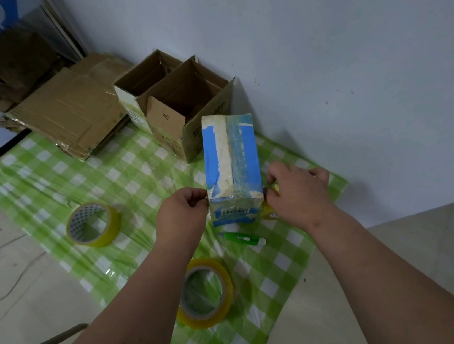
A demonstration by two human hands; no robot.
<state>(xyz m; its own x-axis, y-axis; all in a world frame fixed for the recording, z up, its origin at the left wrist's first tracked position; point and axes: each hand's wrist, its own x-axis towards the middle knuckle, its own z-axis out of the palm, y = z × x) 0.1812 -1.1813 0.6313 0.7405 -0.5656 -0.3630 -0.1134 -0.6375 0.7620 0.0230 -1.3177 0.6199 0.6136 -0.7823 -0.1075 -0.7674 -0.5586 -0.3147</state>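
A worn blue and white box (230, 160) lies on the green checked cloth (81, 173), with clear tape running along its top. My left hand (181, 214) is at the box's near left corner, thumb and fingers pinched together against the edge; whether it pinches tape I cannot tell. My right hand (294, 189) is at the near right corner, fingers curled round a yellow tape roll (269, 213) that is mostly hidden behind the hand and the box.
Two more yellow tape rolls lie on the cloth, one at the left (92, 224) and one near me (205, 291). A green utility knife (241, 238) lies just before the box. Two open cartons (182, 102) and flattened cardboard (68, 114) sit by the wall.
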